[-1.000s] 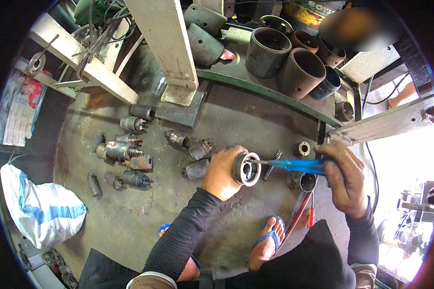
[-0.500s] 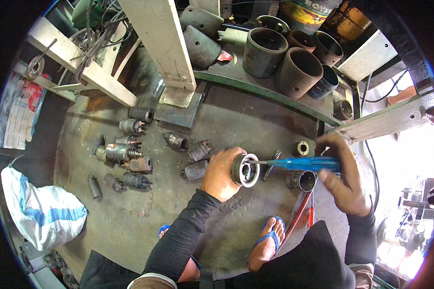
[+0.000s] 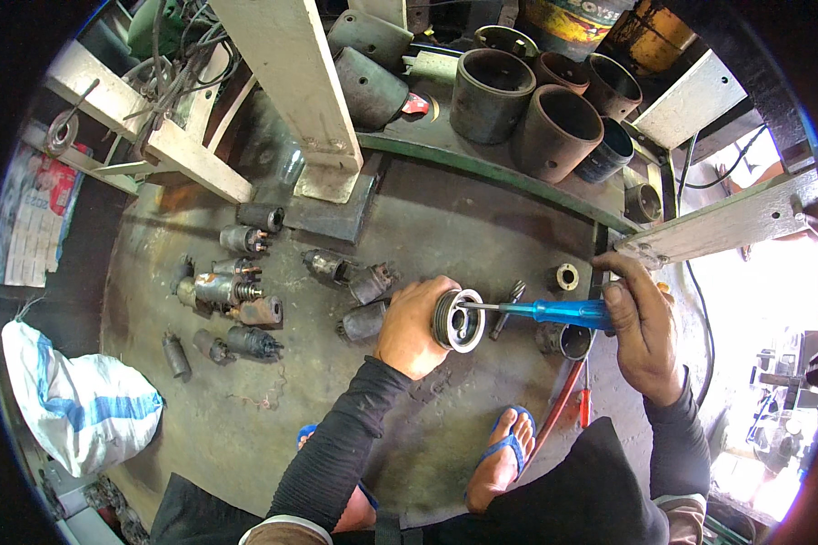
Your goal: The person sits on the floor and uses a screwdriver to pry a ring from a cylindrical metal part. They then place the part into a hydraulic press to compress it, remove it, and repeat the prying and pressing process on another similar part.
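My left hand [image 3: 413, 329] is closed around a round metal part [image 3: 468, 341], shaped like a short grooved cylinder. Its ringed open face points to the right. A screwdriver with a translucent blue handle [image 3: 568, 313] lies level, its tip against the inside of that face. At the handle's rear end, my right hand [image 3: 647, 334] grips with thumb and fingers. Below the handle, a dark hollow cylinder [image 3: 574, 342] rests on the floor. A small geared shaft [image 3: 509, 309] lies just behind the blade, and a pale-faced ring [image 3: 566, 277] sits farther back.
Several solenoid-like cylinders [image 3: 227, 289] lie on the floor [image 3: 409, 463] to the left. Large metal sleeves [image 3: 559, 136] stand on a low shelf at the back. A white post [image 3: 314, 109] rises behind. Red-handled pliers or cutters [image 3: 583, 409] lie near my foot; a white-and-blue sack [image 3: 82, 409] stands left.
My right hand has shifted its hold on the screwdriver handle, the thumb moving up onto it. My left hand and the metal part keep nearly the same position. The whole view has shifted slightly.
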`<state>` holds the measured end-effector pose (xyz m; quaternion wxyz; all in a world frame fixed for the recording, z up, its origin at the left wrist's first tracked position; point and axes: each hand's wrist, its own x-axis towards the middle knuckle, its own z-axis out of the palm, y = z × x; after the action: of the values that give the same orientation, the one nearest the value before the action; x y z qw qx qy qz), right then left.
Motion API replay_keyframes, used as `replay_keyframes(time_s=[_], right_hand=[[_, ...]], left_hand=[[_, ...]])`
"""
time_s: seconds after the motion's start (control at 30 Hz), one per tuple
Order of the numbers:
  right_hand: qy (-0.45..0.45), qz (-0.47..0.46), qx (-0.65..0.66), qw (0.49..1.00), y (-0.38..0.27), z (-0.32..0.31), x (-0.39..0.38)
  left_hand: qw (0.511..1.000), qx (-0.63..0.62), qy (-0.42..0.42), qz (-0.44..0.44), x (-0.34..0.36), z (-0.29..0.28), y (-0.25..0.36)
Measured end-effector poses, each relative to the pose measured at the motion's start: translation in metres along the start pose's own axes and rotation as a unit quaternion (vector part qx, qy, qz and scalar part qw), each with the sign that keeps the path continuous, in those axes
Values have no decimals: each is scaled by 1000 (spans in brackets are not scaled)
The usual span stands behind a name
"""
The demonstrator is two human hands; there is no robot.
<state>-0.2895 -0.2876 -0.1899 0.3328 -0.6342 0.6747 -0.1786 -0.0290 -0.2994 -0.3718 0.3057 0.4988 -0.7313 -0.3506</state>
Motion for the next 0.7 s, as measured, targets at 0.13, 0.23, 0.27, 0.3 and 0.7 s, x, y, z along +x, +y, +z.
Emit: replay_keyframes(time_s=[0.13, 0.23, 0.27, 0.3, 0.7], right_hand=[[16, -215, -8, 976, 23, 0, 10], [10, -111, 27, 993, 15, 2, 5], [20, -2, 51, 998, 8, 4, 2], [37, -3, 40, 999, 9, 5, 3], [57, -158, -19, 986, 12, 5, -3]], left_hand=[[1000, 4, 2, 11, 1, 0, 1], [1000, 6, -1, 1, 0, 0, -1], [1000, 6, -4, 2, 0, 0, 0], [1000, 6, -6, 2, 1, -1, 2], [999, 23, 9, 24, 3, -3, 4]])
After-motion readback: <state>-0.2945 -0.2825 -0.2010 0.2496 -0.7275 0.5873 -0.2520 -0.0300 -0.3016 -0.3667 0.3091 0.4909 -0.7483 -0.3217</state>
